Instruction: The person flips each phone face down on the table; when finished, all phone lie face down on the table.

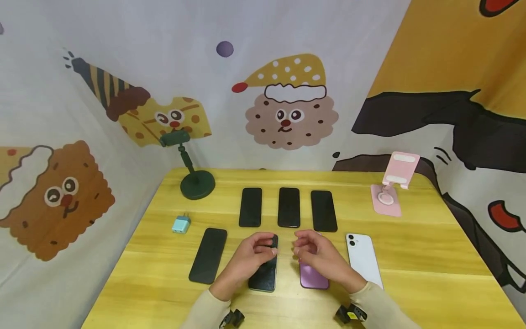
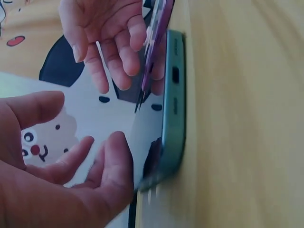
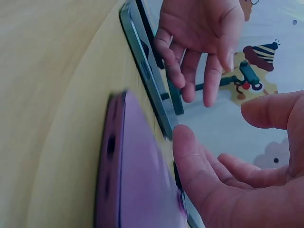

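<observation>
My left hand hovers over a dark phone with a green frame, its fingers loosely bent with a gap to the thumb. In the left wrist view that green phone lies flat, glossy side up. Over a purple phone is my right hand, fingers relaxed and holding nothing. Its upper part is hidden by that hand in the head view. The right wrist view shows the purple phone close beside the fingers. Both palms face each other, apart.
Three dark phones lie in a back row. Another dark phone is at left, a white phone at right. A green stand, a pink stand and a blue charger plug stand around them on the wooden table.
</observation>
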`<state>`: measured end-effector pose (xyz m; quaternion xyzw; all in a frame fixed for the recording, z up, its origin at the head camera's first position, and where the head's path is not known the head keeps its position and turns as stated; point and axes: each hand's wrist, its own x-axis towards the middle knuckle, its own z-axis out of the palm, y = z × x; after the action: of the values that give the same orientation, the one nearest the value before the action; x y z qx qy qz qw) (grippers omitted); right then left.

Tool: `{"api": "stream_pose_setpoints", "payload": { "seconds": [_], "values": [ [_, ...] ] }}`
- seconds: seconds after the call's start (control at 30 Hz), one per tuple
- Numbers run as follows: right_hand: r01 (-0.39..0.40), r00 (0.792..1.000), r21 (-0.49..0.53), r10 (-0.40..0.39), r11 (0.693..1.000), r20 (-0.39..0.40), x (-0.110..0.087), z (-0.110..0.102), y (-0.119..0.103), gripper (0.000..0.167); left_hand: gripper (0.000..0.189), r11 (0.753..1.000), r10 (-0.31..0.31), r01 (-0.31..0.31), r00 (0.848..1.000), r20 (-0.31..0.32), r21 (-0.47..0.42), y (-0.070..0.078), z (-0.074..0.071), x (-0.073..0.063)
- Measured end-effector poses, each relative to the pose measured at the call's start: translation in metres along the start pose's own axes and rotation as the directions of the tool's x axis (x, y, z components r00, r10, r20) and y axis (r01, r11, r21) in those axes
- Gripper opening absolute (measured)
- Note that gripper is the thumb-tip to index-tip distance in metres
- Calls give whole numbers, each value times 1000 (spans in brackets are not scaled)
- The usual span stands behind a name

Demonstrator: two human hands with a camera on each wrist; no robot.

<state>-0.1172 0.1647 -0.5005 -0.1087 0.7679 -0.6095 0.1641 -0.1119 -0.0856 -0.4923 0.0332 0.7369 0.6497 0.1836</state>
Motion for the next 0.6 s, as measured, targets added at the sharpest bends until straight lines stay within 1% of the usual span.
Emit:
{"api": "stream_pose_setpoints", "payload": {
  "seconds": [0.1, 0.2, 0.27, 0.33, 0.5, 0.6],
  "values": [
    [-19, 1000, 44, 18, 999, 22, 5, 11, -3, 58, 53, 999, -23, 24, 999, -49, 34, -2, -8, -5],
    [-46, 998, 89, 43, 995, 40, 11, 22, -7, 63, 52, 997, -46, 52, 994, -101, 59, -4, -17, -9],
    [-64, 997, 108, 59, 992, 47, 13, 27, -10, 63, 52, 996, -50, 59, 991, -124, 72, -6, -21, -9],
    [-77, 996, 105, 72, 992, 44, 15, 32, -12, 63, 54, 995, -48, 60, 989, -141, 76, -6, -25, -9],
    [-111, 994, 83, 109, 990, 23, 15, 38, -14, 60, 60, 994, -64, 76, 988, -141, 78, -7, -28, -10],
    [-124, 992, 85, 123, 989, 18, 12, 41, -14, 61, 63, 995, -77, 84, 989, -128, 52, -8, -29, -12]
  ]
}}
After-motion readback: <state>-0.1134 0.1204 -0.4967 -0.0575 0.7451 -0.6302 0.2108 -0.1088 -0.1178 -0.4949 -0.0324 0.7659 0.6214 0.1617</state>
